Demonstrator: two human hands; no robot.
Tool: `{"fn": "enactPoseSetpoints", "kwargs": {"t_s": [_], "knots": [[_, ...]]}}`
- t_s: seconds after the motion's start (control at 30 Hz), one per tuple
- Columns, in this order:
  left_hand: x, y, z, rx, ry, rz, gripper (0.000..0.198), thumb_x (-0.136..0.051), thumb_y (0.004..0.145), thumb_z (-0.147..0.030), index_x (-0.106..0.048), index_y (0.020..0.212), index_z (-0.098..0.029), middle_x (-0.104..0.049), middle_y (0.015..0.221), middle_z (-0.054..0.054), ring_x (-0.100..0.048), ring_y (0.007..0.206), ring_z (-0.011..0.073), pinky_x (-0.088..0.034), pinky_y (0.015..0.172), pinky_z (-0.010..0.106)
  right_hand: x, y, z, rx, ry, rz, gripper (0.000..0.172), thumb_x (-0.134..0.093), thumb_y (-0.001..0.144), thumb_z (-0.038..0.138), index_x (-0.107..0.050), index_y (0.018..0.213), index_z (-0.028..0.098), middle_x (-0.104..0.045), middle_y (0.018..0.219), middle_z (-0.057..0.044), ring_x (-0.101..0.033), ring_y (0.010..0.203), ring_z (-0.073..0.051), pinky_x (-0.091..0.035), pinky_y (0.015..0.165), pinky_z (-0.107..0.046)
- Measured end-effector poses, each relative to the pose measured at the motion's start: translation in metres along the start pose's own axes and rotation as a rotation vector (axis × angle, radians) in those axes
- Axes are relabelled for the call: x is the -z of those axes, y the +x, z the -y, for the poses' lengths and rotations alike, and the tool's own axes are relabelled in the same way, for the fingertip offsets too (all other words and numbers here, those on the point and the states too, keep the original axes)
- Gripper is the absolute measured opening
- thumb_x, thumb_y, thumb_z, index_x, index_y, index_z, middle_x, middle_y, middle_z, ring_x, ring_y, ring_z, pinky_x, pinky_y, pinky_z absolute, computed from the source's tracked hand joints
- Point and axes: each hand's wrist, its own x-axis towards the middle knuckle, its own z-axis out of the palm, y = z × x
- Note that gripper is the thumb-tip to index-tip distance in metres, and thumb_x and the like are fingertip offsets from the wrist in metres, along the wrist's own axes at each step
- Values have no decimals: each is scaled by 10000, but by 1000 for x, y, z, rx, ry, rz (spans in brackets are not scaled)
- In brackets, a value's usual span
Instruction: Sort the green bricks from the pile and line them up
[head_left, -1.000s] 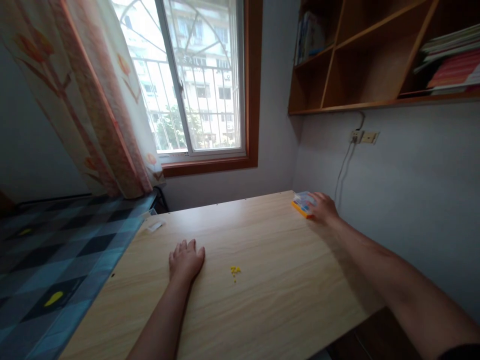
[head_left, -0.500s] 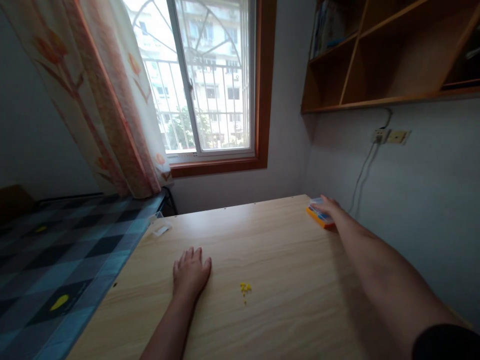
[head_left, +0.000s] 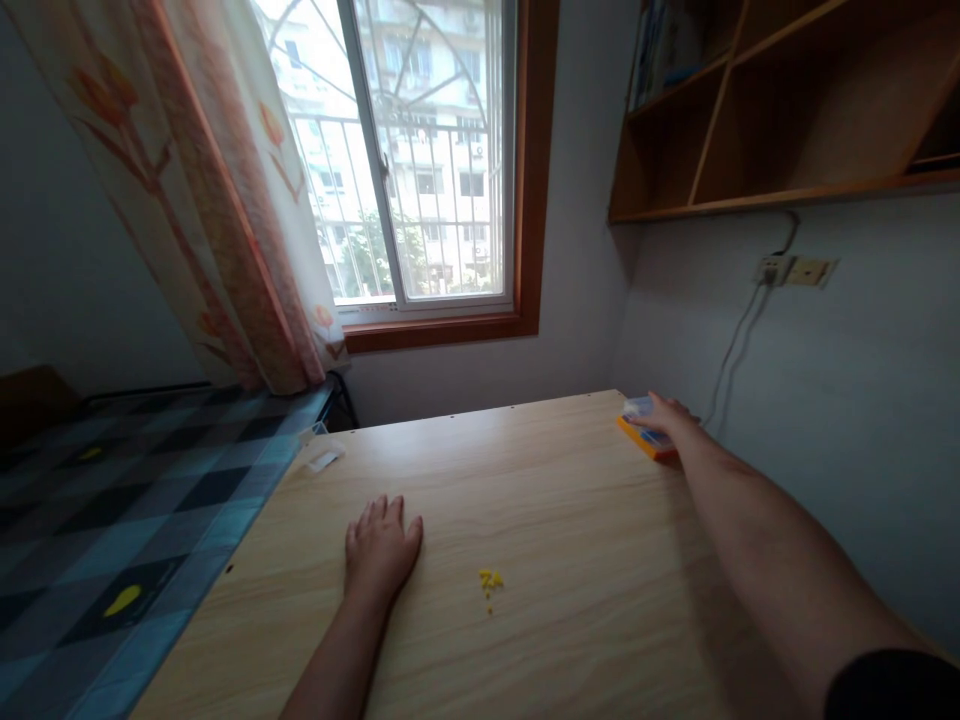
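Note:
My left hand (head_left: 381,545) lies flat on the light wooden desk (head_left: 525,500), palm down, fingers stretched out and holding nothing. A small heap of yellow bits (head_left: 490,580) sits on the desk just right of it. My right hand (head_left: 670,422) reaches to the desk's far right corner by the wall and rests on a small box with an orange base and a clear lid (head_left: 639,428). Its fingers lie over the box's right side; whether they grip the box is hard to tell.
A small white scrap (head_left: 324,459) lies near the desk's far left corner. A bed with a blue checked cover (head_left: 127,520) adjoins the desk on the left. Window and curtain (head_left: 225,200) stand behind, wooden wall shelves (head_left: 787,110) above right, and a socket with a cable (head_left: 772,270).
The view has swung right and down a little. My right hand has shifted slightly over the box at the corner. My left hand has stayed flat in place.

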Motion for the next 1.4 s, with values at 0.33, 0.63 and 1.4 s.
{"fn": "enactPoseSetpoints", "kwargs": {"t_s": [0.33, 0.63, 1.4], "knots": [[7, -4, -5, 3, -15, -17, 541, -461, 933, -438, -584, 1384, -166, -493, 1510, 183, -424, 1407, 343, -299, 1153, 534, 34, -26, 45, 168, 62, -40, 854, -754, 759, 502, -442, 1518, 266, -479, 1405, -184, -537, 1262, -342, -431, 1018, -436], [38, -29, -34, -358, -332, -431, 312, -492, 956, -308, -712, 1140, -185, -639, 1324, 136, -576, 1234, 304, -437, 1098, 478, 10, -207, 125, 552, 475, 59, 842, -782, 729, 466, -469, 1478, 241, -519, 1347, -136, -532, 1236, -289, -435, 1073, -434], [52, -70, -62, -680, -747, -155, 451, -611, 828, -239, -622, 1273, -169, -624, 1297, 140, -592, 636, 94, -589, 666, 296, -22, -289, 144, 617, 1329, 487, 935, -829, 734, 337, -346, 1534, 317, -472, 1432, -121, -524, 1231, -252, -499, 931, -379]]}}
